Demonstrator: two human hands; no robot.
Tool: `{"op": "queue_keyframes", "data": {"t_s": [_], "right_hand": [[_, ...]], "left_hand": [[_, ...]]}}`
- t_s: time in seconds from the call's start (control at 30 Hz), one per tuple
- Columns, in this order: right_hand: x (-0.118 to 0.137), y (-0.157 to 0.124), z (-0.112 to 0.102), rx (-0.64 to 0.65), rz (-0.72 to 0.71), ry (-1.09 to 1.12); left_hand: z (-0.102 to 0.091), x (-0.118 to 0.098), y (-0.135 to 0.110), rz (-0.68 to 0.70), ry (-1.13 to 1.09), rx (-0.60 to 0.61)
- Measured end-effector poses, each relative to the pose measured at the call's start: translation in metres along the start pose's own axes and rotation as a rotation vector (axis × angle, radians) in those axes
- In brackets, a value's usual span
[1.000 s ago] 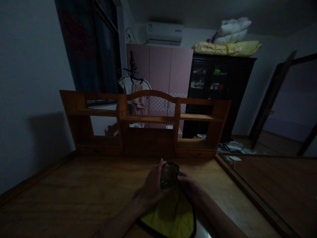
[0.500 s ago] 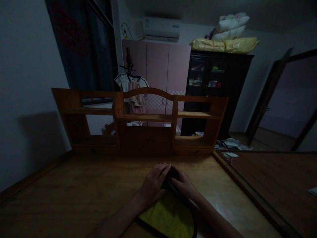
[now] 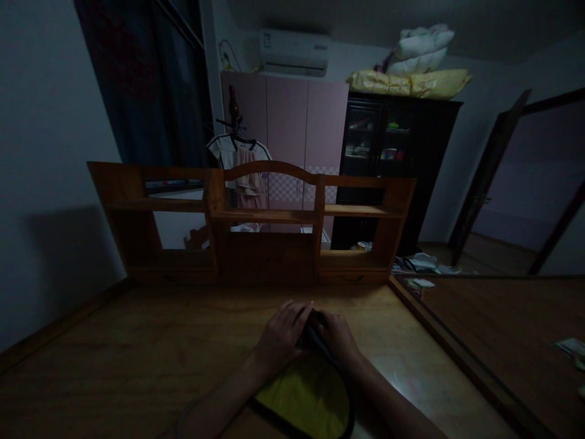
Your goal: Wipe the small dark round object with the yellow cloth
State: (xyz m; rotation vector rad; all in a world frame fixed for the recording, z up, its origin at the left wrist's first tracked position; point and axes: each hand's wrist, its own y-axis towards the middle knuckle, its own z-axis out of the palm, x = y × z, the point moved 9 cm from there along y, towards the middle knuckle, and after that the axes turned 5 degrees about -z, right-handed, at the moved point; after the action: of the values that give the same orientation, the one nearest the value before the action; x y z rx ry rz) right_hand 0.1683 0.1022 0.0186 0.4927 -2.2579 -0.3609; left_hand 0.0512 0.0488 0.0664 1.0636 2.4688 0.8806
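Note:
My left hand (image 3: 280, 337) and my right hand (image 3: 337, 336) meet over the far end of a yellow cloth with a dark border (image 3: 307, 397) that lies on the wooden desk (image 3: 137, 353). Both hands are curled and press down on the folded dark top of the cloth. The left fingers lie over it, and the right hand grips it from the right side. The room is dim, so the fold under the fingers is hard to make out.
A wooden shelf unit (image 3: 256, 219) stands along the back of the desk. A second wooden surface (image 3: 503, 341) adjoins on the right, with small papers (image 3: 571, 347) at its edge. Behind are a pink wardrobe (image 3: 292, 140), a dark cabinet (image 3: 393, 164) and an air conditioner (image 3: 295, 52).
One second ago the hands held the cloth's top end raised and bunched. They have since pressed it down flat onto the desk. The view has also drifted slightly.

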Motion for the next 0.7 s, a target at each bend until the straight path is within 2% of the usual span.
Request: {"op": "queue_keyframes", "data": {"t_s": [0.13, 0.33, 0.47, 0.57, 0.7], "right_hand": [[-0.003, 0.001, 0.0, -0.011, 0.037, -0.015], [0.019, -0.003, -0.008, -0.059, -0.093, 0.149], [0.023, -0.005, -0.01, -0.07, -0.101, 0.266], [0.018, -0.003, -0.003, -0.046, -0.065, 0.388], [0.008, -0.002, 0.011, -0.017, -0.006, 0.574]], "left_hand": [[0.002, 0.007, 0.0, -0.065, -0.021, -0.014], [0.001, 0.018, -0.001, -0.145, -0.022, -0.017], [-0.001, 0.02, 0.0, -0.162, -0.012, -0.013], [0.001, 0.018, 0.001, -0.131, -0.007, -0.011], [0.005, 0.007, 0.002, -0.015, -0.025, 0.015]]}}
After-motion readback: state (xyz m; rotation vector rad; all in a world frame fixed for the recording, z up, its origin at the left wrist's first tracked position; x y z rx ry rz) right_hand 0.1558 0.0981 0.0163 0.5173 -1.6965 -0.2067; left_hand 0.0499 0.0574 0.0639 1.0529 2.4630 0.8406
